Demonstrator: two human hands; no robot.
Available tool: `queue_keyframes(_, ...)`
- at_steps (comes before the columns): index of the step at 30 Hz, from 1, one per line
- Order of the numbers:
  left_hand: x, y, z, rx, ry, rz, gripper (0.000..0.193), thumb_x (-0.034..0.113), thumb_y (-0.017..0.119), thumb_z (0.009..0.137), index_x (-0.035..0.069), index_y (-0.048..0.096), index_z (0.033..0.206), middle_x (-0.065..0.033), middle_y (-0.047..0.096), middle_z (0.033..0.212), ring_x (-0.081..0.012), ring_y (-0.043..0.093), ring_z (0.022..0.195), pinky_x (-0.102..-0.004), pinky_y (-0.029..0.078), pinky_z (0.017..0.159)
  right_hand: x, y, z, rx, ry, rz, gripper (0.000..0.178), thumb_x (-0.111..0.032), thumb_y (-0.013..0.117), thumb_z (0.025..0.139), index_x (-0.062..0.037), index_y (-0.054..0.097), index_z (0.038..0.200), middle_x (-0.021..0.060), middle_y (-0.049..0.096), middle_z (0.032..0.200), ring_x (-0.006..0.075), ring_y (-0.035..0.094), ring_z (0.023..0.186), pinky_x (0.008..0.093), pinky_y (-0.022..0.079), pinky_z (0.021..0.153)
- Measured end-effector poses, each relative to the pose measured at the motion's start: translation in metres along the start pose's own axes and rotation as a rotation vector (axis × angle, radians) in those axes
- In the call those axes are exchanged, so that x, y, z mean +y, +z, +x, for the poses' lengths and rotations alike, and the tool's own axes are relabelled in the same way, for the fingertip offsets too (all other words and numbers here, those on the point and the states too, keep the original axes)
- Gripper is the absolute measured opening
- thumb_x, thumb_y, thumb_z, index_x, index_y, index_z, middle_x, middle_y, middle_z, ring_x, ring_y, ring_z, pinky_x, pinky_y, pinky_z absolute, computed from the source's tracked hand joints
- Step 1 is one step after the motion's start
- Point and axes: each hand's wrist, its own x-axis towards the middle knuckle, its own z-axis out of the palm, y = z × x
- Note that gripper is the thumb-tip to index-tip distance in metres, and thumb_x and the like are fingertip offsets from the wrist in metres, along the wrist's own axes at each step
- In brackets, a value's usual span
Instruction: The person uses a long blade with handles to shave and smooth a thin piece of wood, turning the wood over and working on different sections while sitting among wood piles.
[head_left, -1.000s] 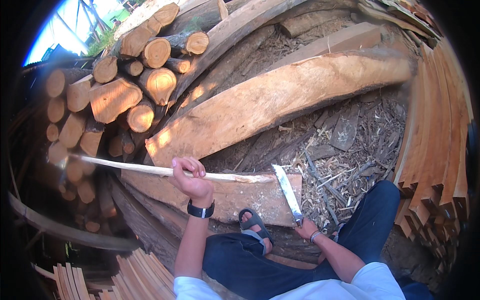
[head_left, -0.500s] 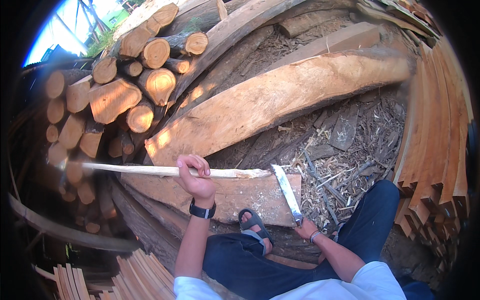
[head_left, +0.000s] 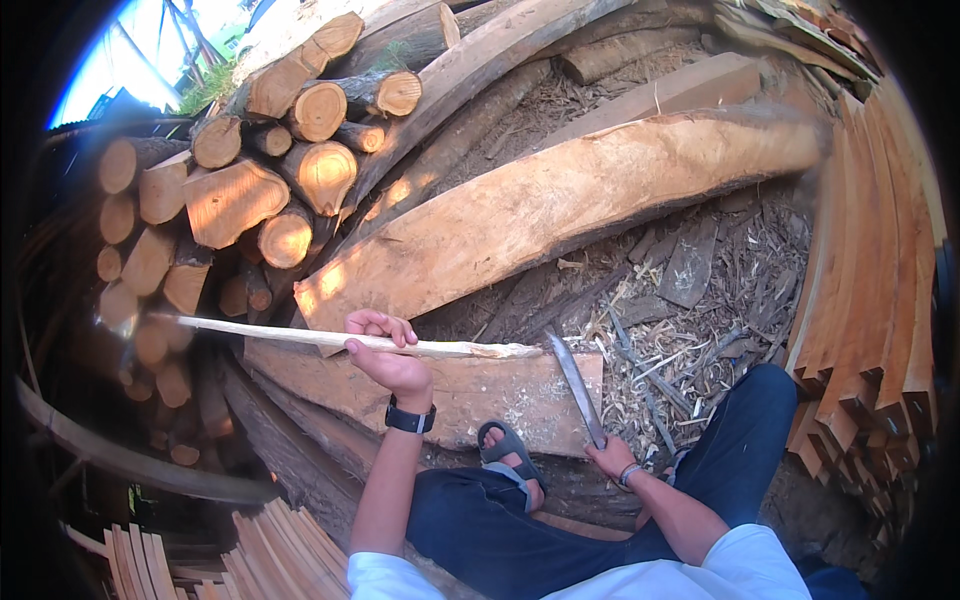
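Note:
A long pale stick (head_left: 270,332), stripped of bark, lies across my left hand (head_left: 390,365), its thumb and curled fingers holding it near the middle. Its right end, rough and slightly darker, hovers over a thick sawn plank (head_left: 470,395). In my right hand (head_left: 612,460) is the handle of a machete (head_left: 576,390). The long blade points away from me, its tip close to the stick's right end; whether they touch I cannot tell. Wood shavings dot the plank beneath the blade.
Cut logs (head_left: 320,175) are stacked at the left. A big curved slab (head_left: 560,195) lies beyond the plank. Shavings and bark (head_left: 680,330) cover the ground to the right. Sawn boards (head_left: 870,270) stand at far right, more slats (head_left: 285,550) at lower left. My sandalled foot (head_left: 510,462) is beside the plank.
The machete blade has turned, so its bright glare is gone and it looks dark grey. My left fingers and thumb have shifted around the stick. The stick's left end sits slightly higher.

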Motion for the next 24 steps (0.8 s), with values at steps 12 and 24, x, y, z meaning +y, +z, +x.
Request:
queue_keyframes(12, 0.005, 0.006, -0.003, -0.056, 0.022, 0.184, 0.034, 0.037, 0.035, 0.096, 0.005, 0.043, 0.087, -0.0028, 0.040, 0.060, -0.0103, 0.041, 0.054, -0.0230, 0.039, 0.052, 0.004, 0.000, 0.009, -0.496, 0.401, 0.867, 0.017, -0.022, 0.055, 0.080, -0.0070, 0.048, 0.081, 0.0041, 0.048, 0.060, 0.0184, 0.051, 0.050, 0.0340, 0.049, 0.049)
queue_keyframes(24, 0.003, -0.009, 0.001, -0.193, -0.097, -0.028, 0.040, 0.042, 0.036, 0.094, 0.004, 0.044, 0.084, -0.0041, 0.040, 0.055, -0.0123, 0.039, 0.042, -0.0237, 0.036, 0.039, 0.013, 0.005, 0.014, -0.408, 0.363, 0.761, 0.021, -0.025, 0.060, 0.077, -0.0062, 0.051, 0.077, 0.0051, 0.052, 0.062, 0.0165, 0.049, 0.048, 0.0333, 0.045, 0.044)
